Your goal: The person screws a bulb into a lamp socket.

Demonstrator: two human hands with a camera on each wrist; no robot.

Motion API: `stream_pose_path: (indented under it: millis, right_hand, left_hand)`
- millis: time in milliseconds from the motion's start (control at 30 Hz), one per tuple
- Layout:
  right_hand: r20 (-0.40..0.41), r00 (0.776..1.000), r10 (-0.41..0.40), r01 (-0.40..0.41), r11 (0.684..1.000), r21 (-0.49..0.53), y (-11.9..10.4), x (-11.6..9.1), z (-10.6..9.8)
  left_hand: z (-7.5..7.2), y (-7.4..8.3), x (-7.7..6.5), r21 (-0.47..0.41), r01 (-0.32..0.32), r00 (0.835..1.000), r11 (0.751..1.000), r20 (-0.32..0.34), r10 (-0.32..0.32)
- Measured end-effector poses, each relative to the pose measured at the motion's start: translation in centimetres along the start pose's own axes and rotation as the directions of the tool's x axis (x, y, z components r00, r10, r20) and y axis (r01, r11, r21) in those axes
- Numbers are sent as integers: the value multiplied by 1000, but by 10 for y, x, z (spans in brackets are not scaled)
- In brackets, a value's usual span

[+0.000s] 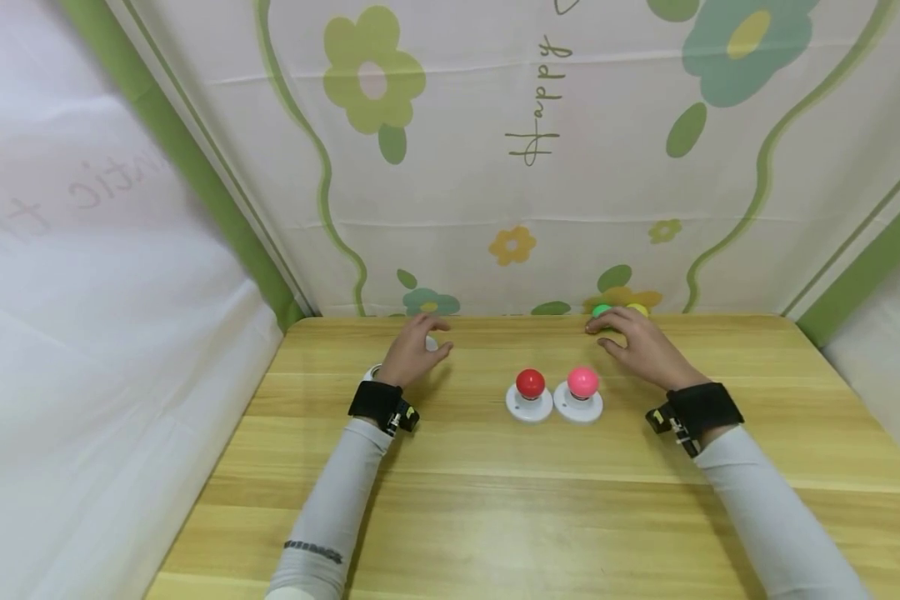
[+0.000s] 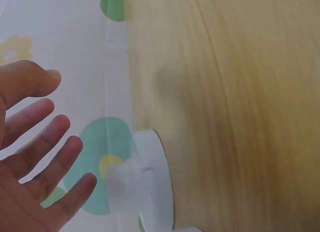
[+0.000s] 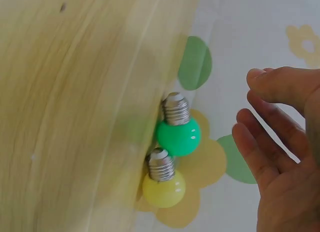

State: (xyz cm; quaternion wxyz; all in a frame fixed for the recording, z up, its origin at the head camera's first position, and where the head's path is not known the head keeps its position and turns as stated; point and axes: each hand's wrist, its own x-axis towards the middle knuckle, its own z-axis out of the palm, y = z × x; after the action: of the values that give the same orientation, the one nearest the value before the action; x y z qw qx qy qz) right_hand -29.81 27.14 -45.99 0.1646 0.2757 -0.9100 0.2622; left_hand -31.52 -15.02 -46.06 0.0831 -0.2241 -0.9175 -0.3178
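Observation:
My left hand hovers with spread fingers over a white round lamp holder at the back left of the table. In the left wrist view that lamp holder shows beside the fingertips, and nothing is in the palm. A second white holder is mostly hidden behind the left wrist. My right hand, loosely bent and holding nothing, is above a green bulb and a yellow bulb. Both bulbs lie at the table's back edge, metal screw bases toward the table.
Mid-table, a red bulb and a pink bulb stand upright in two white round holders, side by side. The wooden table ends at a flowered curtain. More white cloth hangs on the left.

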Motion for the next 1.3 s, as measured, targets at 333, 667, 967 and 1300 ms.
stream_pose_path:
  millis: [333,667,967,1300]
  right_hand:
    - [51,991,122,-122,993,-4,12,7,-2]
    - [110,976,187,-184,982,-33,32,11,2]
    - [128,971,201,-198,980,-34,41,14,1]
    - [128,975,183,-180,983,-41,47,23,2]
  left_hand:
    - [-1,-11,-3,-20,31,999,999,-4,-31]
    - [-3,-15,-3,-43,91,996,995,18,-91]
    - [-5,-18,-2,-14,146,988,989,43,-145]
    - [-8,-22,-3,-1,220,970,976,102,-219]
